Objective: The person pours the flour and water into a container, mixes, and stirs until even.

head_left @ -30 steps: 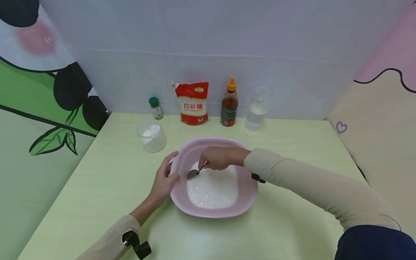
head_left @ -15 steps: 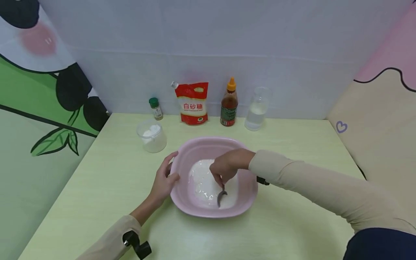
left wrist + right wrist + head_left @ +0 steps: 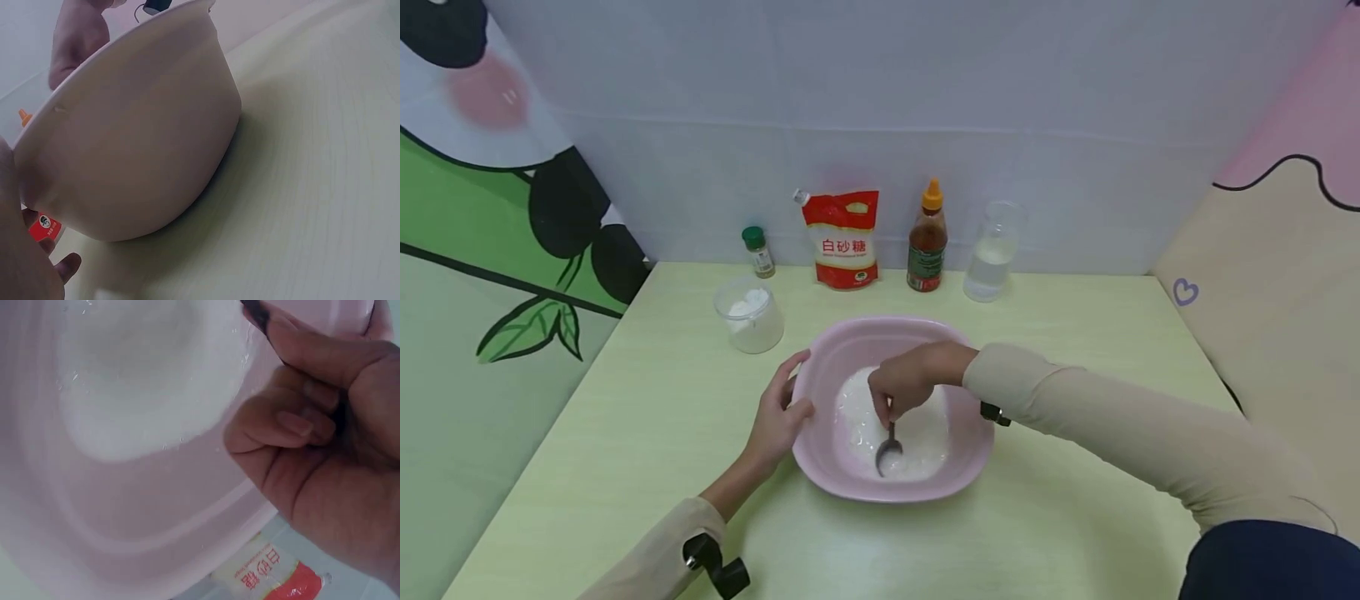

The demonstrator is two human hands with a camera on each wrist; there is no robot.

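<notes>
From the head view, I see the right grip (image 3: 904, 387) pinching the handle of a metal spoon (image 3: 889, 454), its bowl at the white liquid (image 3: 928, 433) inside the pink basin (image 3: 832, 358). The left grip (image 3: 777, 417) is clamped on the basin's left rim. My left wrist camera adds the basin's broad outer wall above the worktop (image 3: 325, 156); the right wrist one gives me only spoon handle, cut off at the top edge. I can read 白砂糖 on the red-and-white packet (image 3: 844, 242). Print on the orange-capped bottle (image 3: 927, 250) is too small. Whether the spoon touches bottom, I can't tell.
</notes>
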